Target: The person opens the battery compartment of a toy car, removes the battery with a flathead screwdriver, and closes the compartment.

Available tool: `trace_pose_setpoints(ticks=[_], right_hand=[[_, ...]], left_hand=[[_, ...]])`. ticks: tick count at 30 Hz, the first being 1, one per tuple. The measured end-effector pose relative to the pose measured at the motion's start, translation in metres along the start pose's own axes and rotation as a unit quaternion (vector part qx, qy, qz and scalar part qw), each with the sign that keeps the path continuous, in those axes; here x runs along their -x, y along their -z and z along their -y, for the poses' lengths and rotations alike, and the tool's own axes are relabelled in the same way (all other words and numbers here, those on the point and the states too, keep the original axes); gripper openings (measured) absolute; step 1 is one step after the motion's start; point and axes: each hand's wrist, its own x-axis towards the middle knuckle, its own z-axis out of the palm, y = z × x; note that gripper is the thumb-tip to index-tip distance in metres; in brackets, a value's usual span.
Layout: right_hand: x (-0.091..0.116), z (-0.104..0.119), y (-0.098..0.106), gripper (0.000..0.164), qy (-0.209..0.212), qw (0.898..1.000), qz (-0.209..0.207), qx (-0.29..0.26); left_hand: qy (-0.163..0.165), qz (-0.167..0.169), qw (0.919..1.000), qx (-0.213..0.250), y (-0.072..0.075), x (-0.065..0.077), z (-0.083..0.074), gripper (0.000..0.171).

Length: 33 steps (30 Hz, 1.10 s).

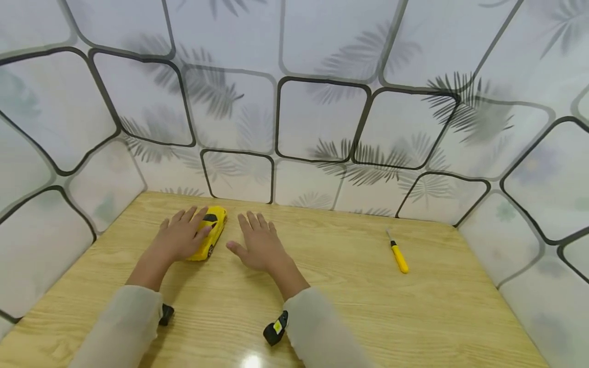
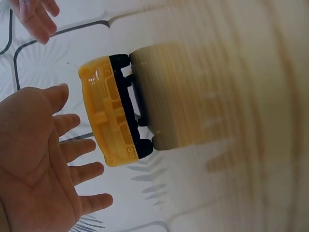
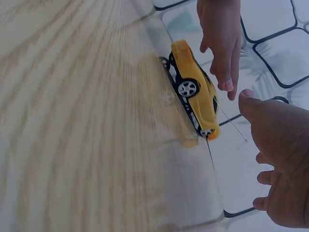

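Note:
A yellow toy car (image 1: 216,225) with black wheels stands on the wooden table toward the back left. My left hand (image 1: 181,237) is spread over it, palm down, covering part of its roof and left side in the head view. In the left wrist view a gap shows between the fingers and the car's yellow end (image 2: 108,111). To the right of the car, my right hand (image 1: 259,245) hovers palm down with its fingers spread, holding nothing. The right wrist view shows the car's side (image 3: 193,92) with the left hand (image 3: 222,43) beyond it.
A screwdriver (image 1: 399,258) with a yellow handle lies on the right part of the table (image 1: 349,306). Patterned white cloth or panels (image 1: 317,117) enclose the table at the back and both sides.

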Motion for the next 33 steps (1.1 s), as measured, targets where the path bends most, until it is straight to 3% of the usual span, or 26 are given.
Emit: trace_pose_setpoints(ticks=[13,19,33], right_hand=[[-0.018,0.035,-0.024,0.08,0.039,0.999,0.018,-0.02],[-0.023,0.045,-0.027,0.075,0.083,0.996,0.001,0.017],[-0.035,0.045,-0.03,0.06,0.128,0.99,0.02,0.053]], left_hand=[[-0.017,0.039,0.9946,0.095,0.007,0.005,0.024,0.061],[-0.032,0.041,0.988,0.146,0.012,0.005,0.029,0.054],[0.014,0.08,0.9665,0.243,0.016,0.007,0.035,0.056]])
